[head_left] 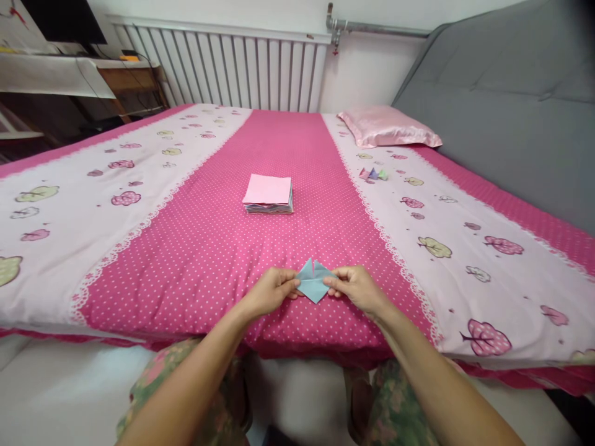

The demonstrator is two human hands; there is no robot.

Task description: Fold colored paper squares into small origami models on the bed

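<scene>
A folded piece of light blue origami paper (316,290) is held near the front edge of the bed, with two upright points at its top and one point facing down. My left hand (277,286) pinches its left corner between thumb and fingers. On the opposite corner, my right hand (349,287) grips it the same way, thumb on the front face. Farther up the bed lies a stack of square paper (268,191) with a pink sheet on top. Small folded paper pieces (373,174) in pink, purple and green sit to the right on the white strip.
A pink satin pillow (388,126) lies at the far right by the grey headboard (502,105). Beyond the bed stands a white radiator (232,65). A desk (125,77) with a monitor (65,21) is at the far left. My knees are under the bed's front edge.
</scene>
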